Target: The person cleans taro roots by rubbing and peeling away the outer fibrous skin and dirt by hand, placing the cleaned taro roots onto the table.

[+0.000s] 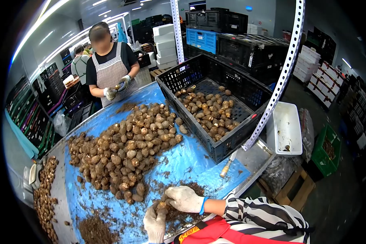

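My left hand (154,223), in a pale knitted glove, is closed around a small taro (162,205) near the front edge of the table. Above and to its right, my right hand (186,199), gloved alike, has its fingers curled onto the same taro. Just beyond my hands a large heap of brown, hairy taros (126,150) lies on a blue plastic sheet (183,156). Loose soil and root fibres are scattered under and around my hands. To the right rests a knife (227,164) with a wooden handle.
A black crate (215,144) partly filled with taros stands at the table's right side, beside a perforated metal post (278,83). Across the table a co-worker (112,67) handles something in gloved hands. A white bin (286,128) and green crate (327,150) stand on the right.
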The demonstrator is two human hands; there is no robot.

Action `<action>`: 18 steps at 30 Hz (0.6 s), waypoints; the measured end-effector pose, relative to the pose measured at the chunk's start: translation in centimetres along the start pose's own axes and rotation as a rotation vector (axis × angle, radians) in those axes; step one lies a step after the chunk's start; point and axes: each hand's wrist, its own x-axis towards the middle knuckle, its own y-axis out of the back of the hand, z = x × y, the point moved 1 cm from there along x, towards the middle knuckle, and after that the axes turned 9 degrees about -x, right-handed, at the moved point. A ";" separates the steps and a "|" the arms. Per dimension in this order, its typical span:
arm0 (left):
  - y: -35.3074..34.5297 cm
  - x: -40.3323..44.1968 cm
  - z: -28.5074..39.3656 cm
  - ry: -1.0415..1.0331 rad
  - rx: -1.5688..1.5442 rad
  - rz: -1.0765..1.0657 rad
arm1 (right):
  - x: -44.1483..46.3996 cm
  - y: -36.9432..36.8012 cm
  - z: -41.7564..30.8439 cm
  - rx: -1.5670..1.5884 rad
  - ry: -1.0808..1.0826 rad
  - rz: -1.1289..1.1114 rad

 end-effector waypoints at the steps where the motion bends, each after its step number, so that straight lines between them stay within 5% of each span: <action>1: -0.1 0.1 -0.4 -0.032 0.010 0.030 | 0.1 -0.3 0.3 0.013 0.017 -0.024; 5: -0.6 0.2 0.2 -0.024 -0.061 0.163 | 0.4 -1.4 0.6 0.107 -0.017 -0.005; 10: 1.1 1.7 -0.9 -0.200 -0.047 0.239 | -1.4 -2.7 -0.3 0.149 0.024 -0.384; 12: 1.3 2.3 -2.5 -0.128 -0.747 0.101 | -0.6 -1.3 -0.8 0.097 -0.069 -0.393; 18: 1.0 1.9 -2.0 -0.116 -0.925 0.043 | 1.0 0.7 -0.4 0.490 -0.205 -0.142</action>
